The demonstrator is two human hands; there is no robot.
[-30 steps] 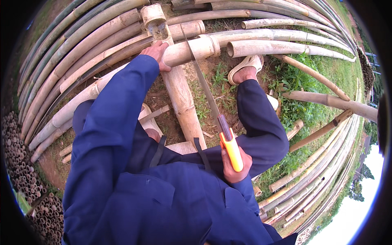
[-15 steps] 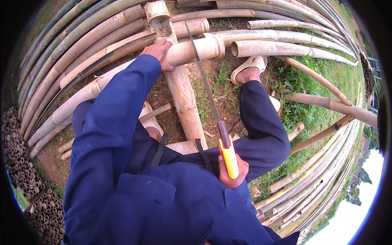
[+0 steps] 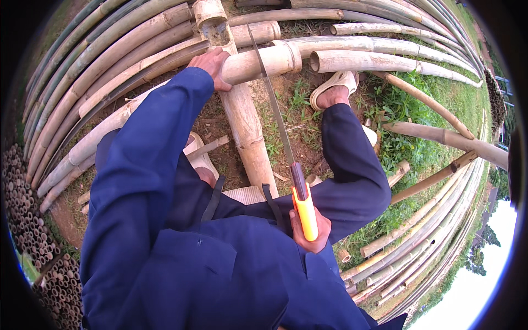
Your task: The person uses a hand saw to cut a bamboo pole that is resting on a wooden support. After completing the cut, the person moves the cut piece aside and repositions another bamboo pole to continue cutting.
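Observation:
My left hand [image 3: 213,67] is wrapped over a thick, pale bamboo pole [image 3: 280,59], pressing it against a notched bamboo support [image 3: 247,129]. The pole runs from lower left, partly behind my sleeve, to a cut end right of the support. In my right hand [image 3: 312,234] is the yellow-orange grip of a handsaw [image 3: 279,113], fingers closed around it. Its long, narrow blade lies across the pole, just right of my left hand, with the tip beyond the far side. Whether the teeth have cut into the bamboo cannot be made out.
Long bamboo poles [image 3: 110,52] lie stacked at the left, with more poles [image 3: 385,49] at the far right. A bamboo frame [image 3: 445,140] stands over green weeds at the right. Bundled cut ends [image 3: 27,203] fill the left edge. My sandalled foot [image 3: 335,91] rests beyond the saw.
The saw and my right hand have shifted slightly left, the blade still across the pole. My left hand keeps its hold on the bamboo.

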